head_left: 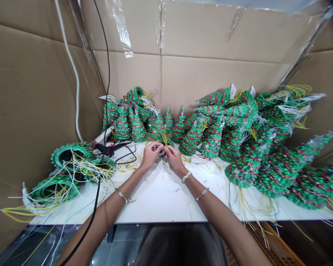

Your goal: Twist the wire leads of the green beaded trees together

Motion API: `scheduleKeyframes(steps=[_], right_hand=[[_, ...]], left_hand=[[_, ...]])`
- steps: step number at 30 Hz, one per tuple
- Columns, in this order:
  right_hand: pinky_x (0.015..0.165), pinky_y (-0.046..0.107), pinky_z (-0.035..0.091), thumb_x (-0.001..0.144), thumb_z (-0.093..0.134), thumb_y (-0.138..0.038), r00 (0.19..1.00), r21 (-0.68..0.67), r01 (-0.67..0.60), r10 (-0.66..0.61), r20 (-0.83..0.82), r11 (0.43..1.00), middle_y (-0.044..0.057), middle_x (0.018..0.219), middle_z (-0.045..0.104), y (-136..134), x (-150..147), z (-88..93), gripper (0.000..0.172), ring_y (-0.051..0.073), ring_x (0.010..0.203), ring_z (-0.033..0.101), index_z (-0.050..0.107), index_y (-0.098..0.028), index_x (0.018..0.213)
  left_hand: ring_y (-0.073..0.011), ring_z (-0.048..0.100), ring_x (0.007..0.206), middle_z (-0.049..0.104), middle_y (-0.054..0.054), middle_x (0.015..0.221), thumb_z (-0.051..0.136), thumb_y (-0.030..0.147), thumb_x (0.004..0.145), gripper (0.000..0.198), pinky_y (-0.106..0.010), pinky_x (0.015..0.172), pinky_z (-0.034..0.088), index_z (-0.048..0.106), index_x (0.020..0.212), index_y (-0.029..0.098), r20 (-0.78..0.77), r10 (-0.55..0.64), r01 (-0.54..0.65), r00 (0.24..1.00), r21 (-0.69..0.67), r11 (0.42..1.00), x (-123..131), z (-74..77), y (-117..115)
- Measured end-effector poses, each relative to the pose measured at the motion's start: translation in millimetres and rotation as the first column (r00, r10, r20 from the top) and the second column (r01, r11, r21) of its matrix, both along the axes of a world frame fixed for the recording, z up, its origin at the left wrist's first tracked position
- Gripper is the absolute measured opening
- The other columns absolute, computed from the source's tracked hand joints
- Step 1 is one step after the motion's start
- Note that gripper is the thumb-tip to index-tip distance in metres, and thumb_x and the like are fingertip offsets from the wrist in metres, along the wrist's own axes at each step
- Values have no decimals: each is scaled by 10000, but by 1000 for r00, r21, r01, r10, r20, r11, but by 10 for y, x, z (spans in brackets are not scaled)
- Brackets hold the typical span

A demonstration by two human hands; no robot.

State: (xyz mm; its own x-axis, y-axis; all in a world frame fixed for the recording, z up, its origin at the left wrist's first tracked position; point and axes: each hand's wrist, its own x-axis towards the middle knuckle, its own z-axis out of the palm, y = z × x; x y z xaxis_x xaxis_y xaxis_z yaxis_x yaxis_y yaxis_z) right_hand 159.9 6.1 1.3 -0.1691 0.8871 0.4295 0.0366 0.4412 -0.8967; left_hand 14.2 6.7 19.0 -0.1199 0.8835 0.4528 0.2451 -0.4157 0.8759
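My left hand (150, 154) and my right hand (174, 156) meet at the back middle of a white table (161, 199). Both pinch a small bundle of thin yellow wires (164, 139) that stands up between the fingertips. The wires rise in front of a row of small green glittery cone trees with red trim (158, 127). Both wrists wear thin bracelets, and the right also has a beaded one.
Stacked green cone trees (261, 155) with white and yellow wire tails fill the right side. Hollow cones lie on their sides at the left (65, 155). A black and red tool (108, 149) with a black cable (96, 207) lies at the left. Cardboard walls surround the table.
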Motion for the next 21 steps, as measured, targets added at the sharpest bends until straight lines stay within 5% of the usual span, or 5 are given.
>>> scheduleKeyframes(steps=[9, 21], right_hand=[[612, 290, 477, 915, 534, -586, 997, -38, 57, -59, -52, 998, 22, 717, 638, -27, -30, 35, 396, 165, 618, 558, 626, -215, 812], [601, 299, 482, 871, 611, -546, 998, -82, 28, -32, -59, 996, 43, 776, 692, -38, -31, 36, 359, 173, 630, 583, 716, -202, 871]], left_hand=[[-96, 538, 515, 730, -47, 895, 722, 502, 791, 351, -247, 499, 462, 640, 947, 198, 337, -135, 154, 932, -30, 988, 30, 97, -40], [-85, 507, 495, 729, -38, 857, 761, 497, 759, 351, -242, 470, 438, 754, 931, 191, 353, -29, 42, 935, -28, 999, 46, 97, -8]])
